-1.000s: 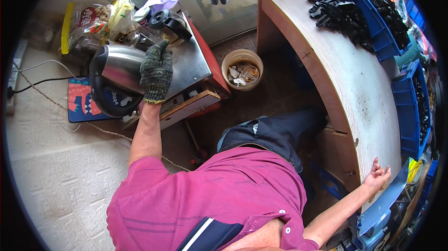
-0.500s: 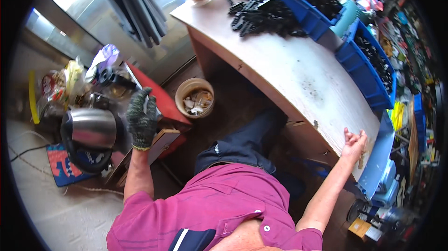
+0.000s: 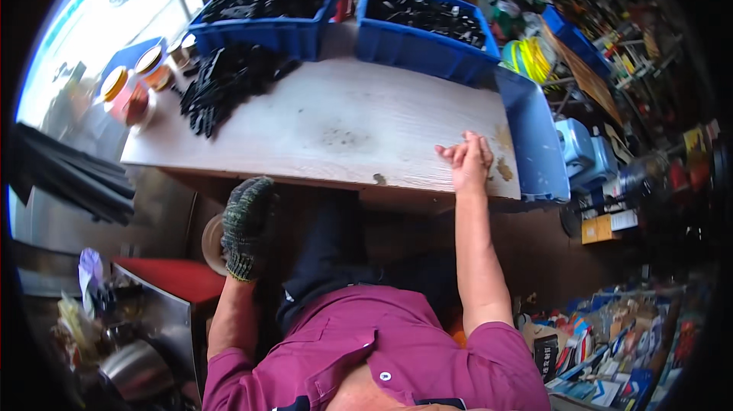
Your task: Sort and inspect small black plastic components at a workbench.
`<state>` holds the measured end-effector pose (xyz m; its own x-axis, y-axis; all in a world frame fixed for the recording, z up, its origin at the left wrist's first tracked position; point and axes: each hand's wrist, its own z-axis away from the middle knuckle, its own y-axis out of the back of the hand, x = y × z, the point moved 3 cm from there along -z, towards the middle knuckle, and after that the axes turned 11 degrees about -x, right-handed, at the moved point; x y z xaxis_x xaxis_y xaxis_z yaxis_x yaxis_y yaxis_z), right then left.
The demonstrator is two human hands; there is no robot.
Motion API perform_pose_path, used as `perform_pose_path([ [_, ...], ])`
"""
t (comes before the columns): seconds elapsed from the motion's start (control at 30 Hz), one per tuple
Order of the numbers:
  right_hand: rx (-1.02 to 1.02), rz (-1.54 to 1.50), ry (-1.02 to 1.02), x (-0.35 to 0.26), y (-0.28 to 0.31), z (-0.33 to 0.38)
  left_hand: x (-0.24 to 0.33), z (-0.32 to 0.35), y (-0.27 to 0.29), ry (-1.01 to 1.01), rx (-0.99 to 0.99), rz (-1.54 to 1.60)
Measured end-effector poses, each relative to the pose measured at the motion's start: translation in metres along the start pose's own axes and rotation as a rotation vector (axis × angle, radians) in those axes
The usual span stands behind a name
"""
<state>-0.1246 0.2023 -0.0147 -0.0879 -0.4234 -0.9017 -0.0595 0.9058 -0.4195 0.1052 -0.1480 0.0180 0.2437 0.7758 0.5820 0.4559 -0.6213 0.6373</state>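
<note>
My left hand [image 3: 249,226], in a dark grey-green knitted glove, is just short of the table's front edge. Its back faces up, and its fingers blur together, so whether they are curled does not show. Bare and loosely bent, my right hand [image 3: 469,160] is over the right end of the pale table [image 3: 397,132]. Its fingers are a little apart and nothing shows in them. Far left on the tabletop lies a loose heap of thin black pieces [image 3: 229,82].
Behind the tabletop, a left blue bin [image 3: 263,35] and a right blue bin [image 3: 427,56] hold more black pieces. Lidded jars [image 3: 126,98] stand at the left corner. A light-blue tray [image 3: 534,132] adjoins the right end. A bucket [image 3: 214,243] and a kettle [image 3: 137,369] are lower left.
The view has swung from the kettle side to face the table. My left hand has moved from beside the kettle to the table's front edge; my right hand stays over its right end.
</note>
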Motion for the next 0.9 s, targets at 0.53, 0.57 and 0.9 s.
perform_pose_path([
  [0.53,0.177,0.132,-0.087,-0.027,0.034,-0.021,0.029,-0.134,-0.055,-0.256,-0.149,0.116],
  [0.57,0.256,0.173,-0.095,-0.031,0.040,-0.026,0.031,-0.144,-0.056,-0.257,-0.149,0.116],
  [0.9,0.475,0.306,0.022,-0.039,0.076,-0.113,0.070,-0.228,-0.067,-0.446,-0.181,0.016],
])
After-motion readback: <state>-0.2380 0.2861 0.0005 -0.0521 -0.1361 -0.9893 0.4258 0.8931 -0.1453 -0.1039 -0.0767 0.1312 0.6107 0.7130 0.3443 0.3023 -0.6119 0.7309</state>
